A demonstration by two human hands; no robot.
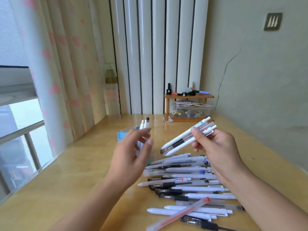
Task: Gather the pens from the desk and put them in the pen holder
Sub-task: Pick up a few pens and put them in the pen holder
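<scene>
A heap of several white and clear pens [186, 184] lies on the wooden desk [75, 180] in front of me. My right hand [215, 147] grips a bundle of three pens [185, 137], held slanted above the heap with the tips pointing down-left. My left hand [131, 152] hovers with fingers spread and loose, holding nothing, just in front of the blue pen holder [122, 135]. The holder is partly hidden by that hand, and a few pens [144, 125] stand up out of it.
A small wooden shelf [188, 97] with bottles on top and a clear box of small items [190, 110] under it stands at the desk's back. A heart-print curtain [63, 72] and a window [16, 130] line the left edge. A wall runs along the right.
</scene>
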